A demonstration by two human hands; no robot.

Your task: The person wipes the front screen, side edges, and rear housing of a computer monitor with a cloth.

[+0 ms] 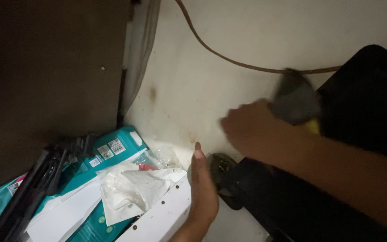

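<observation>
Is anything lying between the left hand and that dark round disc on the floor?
Nothing visible does. The left hand lies flat right beside the dark disc, its thumb edge at the disc's rim. The right hand, blurred, is above with a grey tool.

The left hand (202,192) lies flat at six o'clock, edge-on, its fingers (197,157) pointing to twelve and touching a dark round object (222,168) just beside it. The right hand (251,130), blurred, grips a grey tool (295,101) with a yellow part at three o'clock. A white board (157,222) with holes runs beneath the left hand. At eight o'clock lie crumpled paper (131,188), a teal box (113,152) and black rods (36,183). A brown cord (229,58) curves across the pale floor (193,76) at twelve.
</observation>
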